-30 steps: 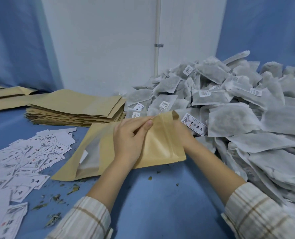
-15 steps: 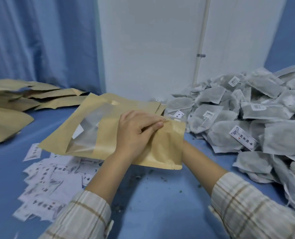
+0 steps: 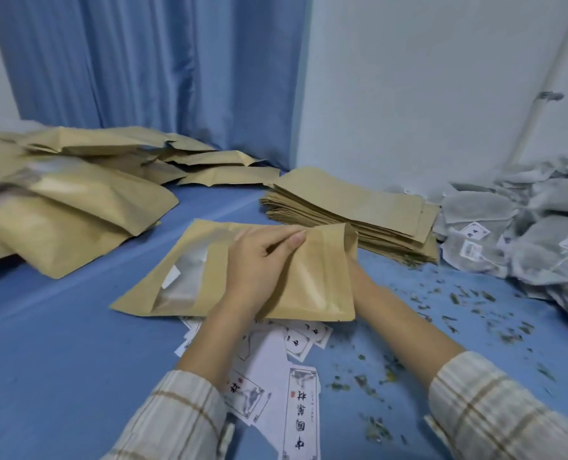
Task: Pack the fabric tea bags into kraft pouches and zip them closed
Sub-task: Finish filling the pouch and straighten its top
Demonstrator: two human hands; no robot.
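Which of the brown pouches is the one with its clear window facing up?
The pouch held in both hands, at the middle. Its window shows a white bag inside; the flat stack behind shows plain paper only.

Packing room: stacked pouches [image 3: 349, 207], heaped tea bags [image 3: 521, 234].

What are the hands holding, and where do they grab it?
Both hold one flat brown kraft paper pouch with a clear window. The left hand pinches its open top end; the right hand, mostly hidden behind, grips that same end.
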